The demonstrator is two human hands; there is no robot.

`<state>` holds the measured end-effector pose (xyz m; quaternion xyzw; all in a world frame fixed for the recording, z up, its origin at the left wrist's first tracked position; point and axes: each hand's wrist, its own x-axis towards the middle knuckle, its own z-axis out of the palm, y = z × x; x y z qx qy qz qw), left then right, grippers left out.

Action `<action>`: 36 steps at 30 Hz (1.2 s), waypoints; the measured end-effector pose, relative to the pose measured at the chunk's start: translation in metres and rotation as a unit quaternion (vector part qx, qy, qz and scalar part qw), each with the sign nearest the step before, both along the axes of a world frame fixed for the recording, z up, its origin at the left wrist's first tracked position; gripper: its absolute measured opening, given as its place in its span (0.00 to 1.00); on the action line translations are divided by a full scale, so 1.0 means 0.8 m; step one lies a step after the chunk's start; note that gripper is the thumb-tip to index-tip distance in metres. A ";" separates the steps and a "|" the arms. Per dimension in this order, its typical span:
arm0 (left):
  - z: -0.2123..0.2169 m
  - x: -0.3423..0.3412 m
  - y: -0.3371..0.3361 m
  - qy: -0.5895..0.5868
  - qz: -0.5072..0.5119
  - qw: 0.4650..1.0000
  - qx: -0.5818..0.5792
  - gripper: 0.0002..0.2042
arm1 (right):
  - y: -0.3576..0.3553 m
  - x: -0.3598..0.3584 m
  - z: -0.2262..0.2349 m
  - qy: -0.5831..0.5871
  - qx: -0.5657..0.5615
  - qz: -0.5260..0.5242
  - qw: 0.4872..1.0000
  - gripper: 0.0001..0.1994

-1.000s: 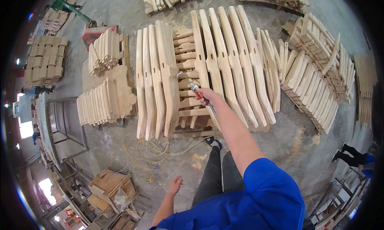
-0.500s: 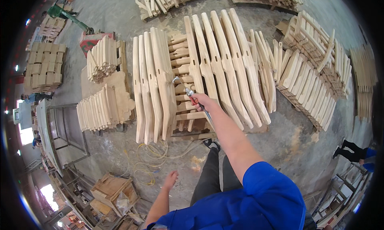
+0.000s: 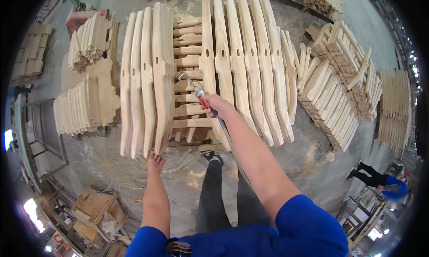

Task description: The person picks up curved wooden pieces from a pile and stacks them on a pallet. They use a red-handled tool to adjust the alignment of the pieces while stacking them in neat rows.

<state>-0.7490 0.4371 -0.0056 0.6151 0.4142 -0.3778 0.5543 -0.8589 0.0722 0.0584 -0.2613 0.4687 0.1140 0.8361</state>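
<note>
Hose (image 3: 230,149), grey, slim, could have snagged, jerking the red-and-silver metal gun (image 3: 199,92) my right hand (image 3: 216,106) clenched over the gap between pale curved wooden bars (image 3: 161,85); my left hand (image 3: 155,164) touched one's end, hold unclear.

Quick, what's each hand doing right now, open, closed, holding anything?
Left hand: at the lower ends of the wooden pieces; whether it grips one can't be told.
Right hand: closed, holding the red-handled tool.
</note>
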 end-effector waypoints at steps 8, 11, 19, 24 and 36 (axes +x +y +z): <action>-0.087 0.016 -0.024 -0.015 0.220 0.958 -0.183 0.24 | 0.012 0.010 -0.003 -0.007 -0.038 0.013 0.999 0.11; -0.096 -0.002 -0.036 -0.034 0.140 0.982 -0.122 0.26 | 0.018 -0.003 -0.006 0.010 -0.067 0.044 0.997 0.13; -0.047 0.035 -0.043 0.066 -0.300 0.951 -0.024 0.33 | 0.032 -0.020 0.027 -0.045 -0.050 -0.016 0.998 0.12; 0.000 0.040 -0.088 -0.122 -0.373 0.912 -0.119 0.32 | 0.023 -0.034 0.040 -0.051 -0.045 -0.018 0.997 0.10; 0.025 0.003 -0.159 -0.267 -0.653 0.641 0.302 0.36 | 0.015 -0.029 0.046 -0.010 -0.082 -0.003 0.997 0.10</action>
